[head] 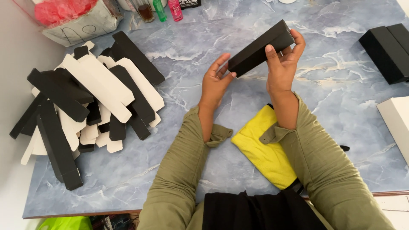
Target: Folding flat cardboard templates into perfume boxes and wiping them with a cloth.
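While both hands are lifting it clear of the bench [213, 38], the box [260, 47], a long black carton, is hanging tilted, its far end higher and to the right. The right hand [283, 64] is clamping that upper end, thumb on the near face and fingers curling over the far edge, seemingly to steady it. The left hand [216, 79] is meeting the lower end with fingers spread and thumb pressing the end face, as if squaring or closing it; its grip is loose, touching rather than clasping. So the box is lying between the two grips, above the middle of the bench.

Just below the forearms a yellow cloth [264, 149] is lying flat. Well to the left a heap of flat black and white blanks [85, 102] is sprawling. At the far right, finished black boxes [390, 49] are sitting together, with a white box [398, 123] near them. Small bottles [161, 9] are standing at the far edge.
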